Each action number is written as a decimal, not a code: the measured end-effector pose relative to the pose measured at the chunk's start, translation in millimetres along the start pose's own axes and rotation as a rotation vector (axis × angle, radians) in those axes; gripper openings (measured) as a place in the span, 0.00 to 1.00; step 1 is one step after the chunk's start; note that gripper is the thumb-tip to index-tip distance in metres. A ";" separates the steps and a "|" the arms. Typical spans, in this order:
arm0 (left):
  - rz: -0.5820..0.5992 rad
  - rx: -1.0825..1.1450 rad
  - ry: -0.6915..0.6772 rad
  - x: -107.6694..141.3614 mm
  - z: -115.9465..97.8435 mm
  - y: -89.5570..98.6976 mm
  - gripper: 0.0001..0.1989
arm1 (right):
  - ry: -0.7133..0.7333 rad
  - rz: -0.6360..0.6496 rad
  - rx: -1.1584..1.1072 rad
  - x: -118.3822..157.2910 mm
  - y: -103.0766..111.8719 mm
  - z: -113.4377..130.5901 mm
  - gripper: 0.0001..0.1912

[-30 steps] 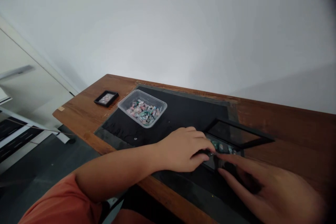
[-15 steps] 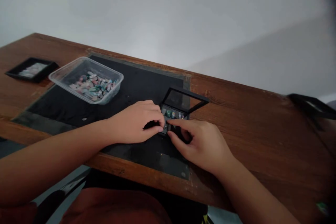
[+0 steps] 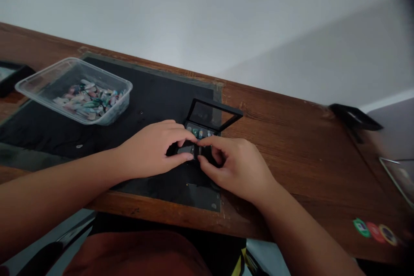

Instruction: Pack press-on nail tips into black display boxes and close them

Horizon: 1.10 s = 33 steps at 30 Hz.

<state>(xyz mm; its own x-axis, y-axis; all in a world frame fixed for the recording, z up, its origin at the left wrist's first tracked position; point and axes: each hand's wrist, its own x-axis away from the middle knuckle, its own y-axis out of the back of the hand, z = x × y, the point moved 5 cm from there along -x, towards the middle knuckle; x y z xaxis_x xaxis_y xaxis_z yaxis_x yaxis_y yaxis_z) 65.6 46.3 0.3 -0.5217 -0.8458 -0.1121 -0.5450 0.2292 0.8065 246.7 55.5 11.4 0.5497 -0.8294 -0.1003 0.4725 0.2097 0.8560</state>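
Observation:
A small black case (image 3: 215,114) with a windowed lid stands open on the dark mat. Inside its back part is a row of small glossy pieces (image 3: 195,133), green, blue and pale; they look like false nails or polished stones. My left hand (image 3: 155,148) reaches in from the left, thumb and fingertips curled at the case's front part. From the right, my right hand (image 3: 239,168) brings thumb and index finger to the same spot, almost touching the left fingertips. Whatever lies between the fingertips is too small and dark to name.
A clear plastic tub (image 3: 76,92) of many similar small pieces stands on the black mat (image 3: 155,90) at left. A black framed box (image 3: 14,75) sits at the far left edge. To the right are a black object (image 3: 355,116) and colourful round items (image 3: 375,230).
The view has turned right, so the tub and case sit further left and round items show at right. Both hands stay at the case; the left fingertips have shifted slightly.

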 end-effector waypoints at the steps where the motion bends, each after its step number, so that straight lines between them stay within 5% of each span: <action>1: -0.003 -0.002 0.023 -0.7 0.3 -0.4 0.12 | -0.009 0.004 -0.029 0.0 -0.6 -1.2 0.13; 6: -0.023 -0.004 0.099 -2.2 2.5 -0.9 0.12 | -0.017 0.010 -0.105 -0.6 -2.9 -5.3 0.12; 14: -0.033 0.019 0.082 -2.6 1.8 0.2 0.09 | 0.084 -0.170 -0.148 4.4 8.7 2.3 0.13; 24: 0.002 0.004 0.150 -3.9 4.2 0.5 0.10 | 0.008 -0.050 0.033 2.7 6.7 -2.6 0.11; 33: 0.060 0.024 0.206 -2.4 8.7 5.0 0.13 | -0.024 0.030 -0.052 -0.2 -0.4 -4.7 0.13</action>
<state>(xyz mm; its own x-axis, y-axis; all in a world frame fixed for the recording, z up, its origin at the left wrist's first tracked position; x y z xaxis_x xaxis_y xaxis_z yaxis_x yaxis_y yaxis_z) 58.4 53.7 -0.4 -0.4098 -0.9103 0.0590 -0.5333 0.2916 0.7941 249.7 58.0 8.8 0.5475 -0.8345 -0.0620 0.4913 0.2606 0.8311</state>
